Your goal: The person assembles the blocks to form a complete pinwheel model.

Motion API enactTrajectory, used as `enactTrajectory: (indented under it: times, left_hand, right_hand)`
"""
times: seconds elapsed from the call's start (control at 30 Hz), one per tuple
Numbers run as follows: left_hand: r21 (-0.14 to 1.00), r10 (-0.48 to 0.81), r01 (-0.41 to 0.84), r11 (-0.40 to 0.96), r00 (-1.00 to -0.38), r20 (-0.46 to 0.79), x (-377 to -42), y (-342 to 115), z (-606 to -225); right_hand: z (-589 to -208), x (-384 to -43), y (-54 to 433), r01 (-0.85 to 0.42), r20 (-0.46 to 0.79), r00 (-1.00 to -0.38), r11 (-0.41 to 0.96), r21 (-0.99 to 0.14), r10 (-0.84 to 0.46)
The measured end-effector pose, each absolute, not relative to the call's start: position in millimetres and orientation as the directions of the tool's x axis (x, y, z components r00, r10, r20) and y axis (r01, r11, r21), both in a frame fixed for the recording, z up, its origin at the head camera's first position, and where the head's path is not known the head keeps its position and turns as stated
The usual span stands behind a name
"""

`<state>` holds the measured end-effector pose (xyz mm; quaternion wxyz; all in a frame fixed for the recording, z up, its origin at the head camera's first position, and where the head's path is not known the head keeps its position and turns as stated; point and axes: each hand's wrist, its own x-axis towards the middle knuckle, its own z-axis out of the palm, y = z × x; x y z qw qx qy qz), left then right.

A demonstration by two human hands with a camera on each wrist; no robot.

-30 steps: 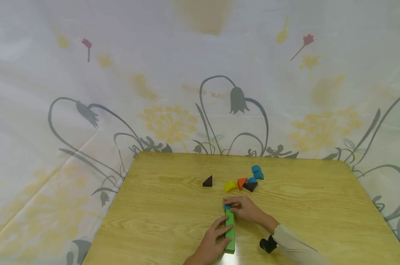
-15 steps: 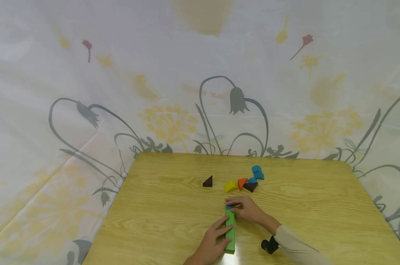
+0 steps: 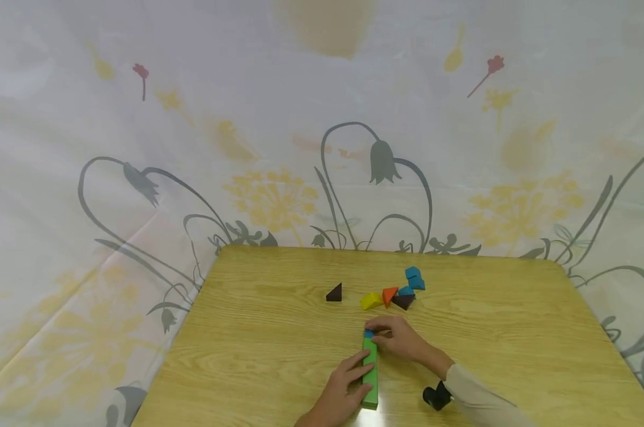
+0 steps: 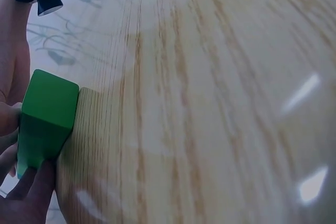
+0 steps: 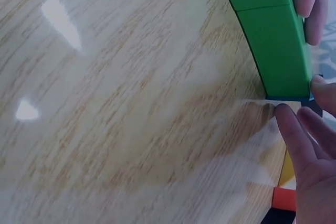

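A row of green blocks (image 3: 371,379) lies on the table, pointing away from me; a seam between two green blocks (image 5: 275,43) shows in the right wrist view. At its far end is a small blue block (image 3: 369,333), mostly covered by fingers. My right hand (image 3: 402,339) pinches this blue block, thumb on the near side and fingers at its far side. With spread fingers, my left hand (image 3: 342,388) rests along the left side and top of the green row. In the left wrist view, the near green block (image 4: 50,98) shows its end face.
Beyond the hands lie a yellow block (image 3: 371,300), an orange triangular block (image 3: 389,295), a dark triangular block (image 3: 404,300) and several blue blocks (image 3: 415,279). Another dark triangle (image 3: 335,292) stands farther left. A flower-printed cloth (image 3: 279,118) hangs behind the wooden table (image 3: 247,332).
My right hand has slid slightly to the right with the blue block, which now sits in line with the far end of the green row. The left hand has hardly moved.
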<state>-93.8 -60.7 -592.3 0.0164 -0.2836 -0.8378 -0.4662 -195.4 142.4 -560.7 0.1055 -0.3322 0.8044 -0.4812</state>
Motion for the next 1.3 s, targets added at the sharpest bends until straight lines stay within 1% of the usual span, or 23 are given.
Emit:
enactTrajectory:
  times: [0.13,0.27,0.47,0.63,0.83,1.07,1.3]
  left_hand:
    - [0.769,0.463,0.500,0.398,-0.833,0.302,-95.9,-60.2,-594.0]
    - [0.774,0.455,0.493,0.398,-0.839,0.300,-96.0,-60.9,-593.8]
    - [0.793,0.450,0.465,0.394,-0.850,0.275,-93.8,-61.0,-591.2]
    - [0.813,0.445,0.428,0.395,-0.863,0.239,-94.6,-59.5,-591.1]
    - [0.835,0.454,0.402,0.375,-0.865,0.213,-94.9,-61.0,-590.2]
    - [0.849,0.450,0.379,0.369,-0.872,0.193,-94.7,-61.2,-589.4]
    - [0.866,0.444,0.348,0.359,-0.880,0.170,-93.7,-60.5,-588.5]
  right_hand:
    - [-558.7,-199.9,147.0,-0.463,0.167,-0.756,0.336,-0.820,-0.633]
    - [-554.2,-206.8,151.6,-0.509,0.199,-0.760,0.377,-0.774,-0.619]
    - [-542.0,-219.8,157.9,-0.546,0.270,-0.780,0.403,-0.734,-0.565]
    - [-534.8,-232.2,162.0,-0.552,0.311,-0.799,0.424,-0.718,-0.515]
    - [-536.0,-247.7,162.0,-0.530,0.330,-0.830,0.454,-0.716,-0.449]
    - [-543.4,-261.7,163.9,-0.499,0.303,-0.858,0.534,-0.682,-0.416]
    - [-557.6,-266.7,169.2,-0.456,0.254,-0.878,0.552,-0.698,-0.405]
